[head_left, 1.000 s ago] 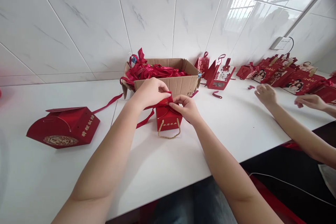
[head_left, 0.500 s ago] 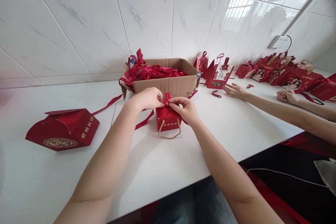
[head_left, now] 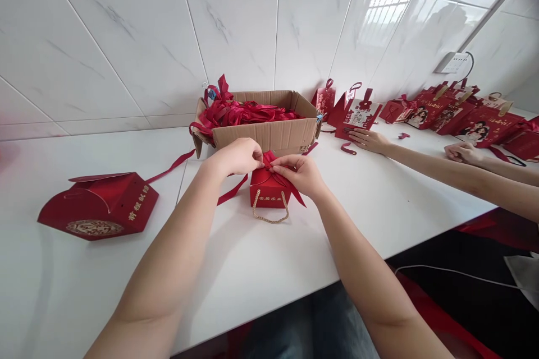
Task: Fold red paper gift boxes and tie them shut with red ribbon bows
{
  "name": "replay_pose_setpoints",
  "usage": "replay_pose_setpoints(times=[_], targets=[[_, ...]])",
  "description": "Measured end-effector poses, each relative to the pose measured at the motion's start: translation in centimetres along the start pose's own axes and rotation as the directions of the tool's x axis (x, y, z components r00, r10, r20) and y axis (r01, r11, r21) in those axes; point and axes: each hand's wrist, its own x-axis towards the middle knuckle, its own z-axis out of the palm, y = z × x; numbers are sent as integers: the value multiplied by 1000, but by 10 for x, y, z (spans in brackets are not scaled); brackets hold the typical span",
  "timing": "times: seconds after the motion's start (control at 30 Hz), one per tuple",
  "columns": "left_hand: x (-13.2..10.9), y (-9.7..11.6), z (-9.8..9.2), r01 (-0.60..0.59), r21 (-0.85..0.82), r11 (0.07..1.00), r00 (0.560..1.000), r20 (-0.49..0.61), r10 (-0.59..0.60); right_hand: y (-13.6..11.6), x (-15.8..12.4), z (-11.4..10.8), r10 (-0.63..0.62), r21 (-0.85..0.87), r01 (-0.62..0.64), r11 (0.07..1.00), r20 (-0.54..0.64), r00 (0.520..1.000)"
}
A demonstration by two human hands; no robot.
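Hands [head_left: 304, 174] pinch a glossy red ribbon [head_left: 268, 157] atop a small red cardboard box [head_left: 270, 189], brown cardboard carton [head_left: 261, 137] at twelve o'clock.

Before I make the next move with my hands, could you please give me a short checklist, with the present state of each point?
1. Left hand at the ribbon: ok, fingertips on it at the box top.
2. Right hand on the ribbon: ok, thumb and finger pinch it.
3. Box resting on the table: ok.
4. Handle free of the ribbon: ok, it hangs in front.
5. Knot tight: cannot tell, the fingers partly cover it.
6. Co-worker's nearer hand away from yours: ok, it is apart, to the right.
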Motion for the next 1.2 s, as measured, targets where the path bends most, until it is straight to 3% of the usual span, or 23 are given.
replay_pose_setpoints(times=[0.13, 0.27, 0.4, 0.5, 0.6, 0.73, 0.87, 1.0, 1.07, 1.13, 1.17, 1.2], targets=[[-6, 8, -2, -75, 40, 996, 997, 2, 74, -1, 0, 4, 56, 46, -54, 998, -57, 997], [-16, 16, -5, -62, 36, 997, 998, 25, 61, -9, -2, 5, 137, 61, -132, 989, -82, 987], [-29, 20, -12, -64, -2, 998, 997, -44, 64, -18, -6, 4, 200, 138, -185, 973, -101, 975], [-37, 25, -15, -149, -62, 987, 985, -97, 142, -19, -7, 6, 217, 108, -202, 973, -151, 964], [-38, 32, -12, -229, -119, 966, 971, -99, 218, -18, -8, 11, 152, -29, -159, 987, -168, 974], [-30, 36, -5, -267, -150, 952, 961, -119, 251, -16, -9, 13, 15, -199, -29, 980, -72, 997], [-26, 32, -2, -298, -159, 941, 947, -176, 270, -20, -12, 12, -59, -227, 68, 971, 49, 997], [-20, 29, -2, -361, -90, 928, 901, -289, 323, -22, -13, 12, -52, -217, 64, 974, 61, 997], [-16, 28, -2, -316, 72, 946, 854, -413, 317, -21, -12, 13, -43, -198, 50, 979, 39, 998], [-13, 25, -3, -194, 182, 964, 811, -523, 262, -20, -11, 15, -36, -165, 38, 986, 15, 999], [-13, 23, -4, -145, 171, 974, 816, -536, 216, -19, -10, 15, -33, -147, 33, 989, 2, 999], [-13, 20, -5, -115, 119, 986, 852, -499, 160, -18, -10, 16, -30, -132, 28, 991, -13, 999]])
